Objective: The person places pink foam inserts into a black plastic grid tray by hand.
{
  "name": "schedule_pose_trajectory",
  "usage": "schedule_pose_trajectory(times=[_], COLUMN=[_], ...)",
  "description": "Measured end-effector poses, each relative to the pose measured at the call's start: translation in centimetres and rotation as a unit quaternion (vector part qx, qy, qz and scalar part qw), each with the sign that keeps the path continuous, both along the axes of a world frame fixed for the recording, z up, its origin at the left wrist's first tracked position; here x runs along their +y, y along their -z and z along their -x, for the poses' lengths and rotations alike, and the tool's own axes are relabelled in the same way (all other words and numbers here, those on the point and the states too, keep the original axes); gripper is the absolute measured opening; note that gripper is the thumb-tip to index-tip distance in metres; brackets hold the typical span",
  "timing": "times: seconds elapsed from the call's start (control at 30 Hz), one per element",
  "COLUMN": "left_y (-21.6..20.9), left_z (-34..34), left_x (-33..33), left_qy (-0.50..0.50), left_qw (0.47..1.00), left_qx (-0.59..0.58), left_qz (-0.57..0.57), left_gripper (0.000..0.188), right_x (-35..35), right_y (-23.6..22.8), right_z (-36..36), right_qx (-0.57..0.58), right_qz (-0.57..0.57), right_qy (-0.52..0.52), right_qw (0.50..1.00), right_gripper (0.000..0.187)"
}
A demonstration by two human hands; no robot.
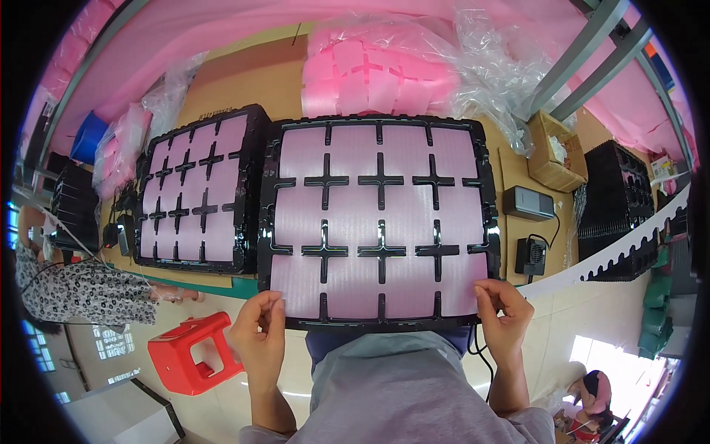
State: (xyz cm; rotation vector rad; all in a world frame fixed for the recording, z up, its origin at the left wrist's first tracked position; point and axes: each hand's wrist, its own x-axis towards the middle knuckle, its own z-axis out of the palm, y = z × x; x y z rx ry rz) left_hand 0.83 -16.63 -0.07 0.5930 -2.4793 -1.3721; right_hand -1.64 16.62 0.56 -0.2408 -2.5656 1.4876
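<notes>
In front of me lies a black plastic tray [381, 324] with raised cross-shaped ribs. A pale pink foam sheet [353, 207] lies over it, and the ribs stand up through its cut-outs. My left hand [259, 337] is closed at the near left corner, its thumb and fingertips pinching the sheet's edge. At the near right corner my right hand [506, 322] does likewise, thumb and forefinger together on the sheet. To the left, a second black tray [248, 185] carries a similar pink sheet [194, 185].
Stacked black trays [617, 192] stand at right, near a cardboard box [555, 152] and a grey power bank [528, 203]. Pink foam pieces [370, 78] and clear plastic film [484, 66] lie behind. A red stool [194, 355] stands on the floor. Other people are at far left and lower right.
</notes>
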Motion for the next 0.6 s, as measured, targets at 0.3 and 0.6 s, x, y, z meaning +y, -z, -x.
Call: schedule_pose_trajectory(times=[0.3, 0.6], left_y=[-0.20, -0.39], left_z=[-0.25, -0.18], left_x=[-0.34, -0.45], left_qy=[0.012, 0.018], left_qw=[1.000, 1.000], left_qx=[-0.004, -0.003], left_qz=[-0.018, -0.012], left_gripper=[0.013, 0.013], right_x=[-0.02, -0.31], right_y=[-0.34, -0.55], right_z=[0.05, 0.21], right_qx=[0.004, 0.018], right_qz=[-0.014, -0.021], right_qy=[-0.006, -0.005], right_qw=[1.000, 1.000], right_gripper=[0.009, 0.005])
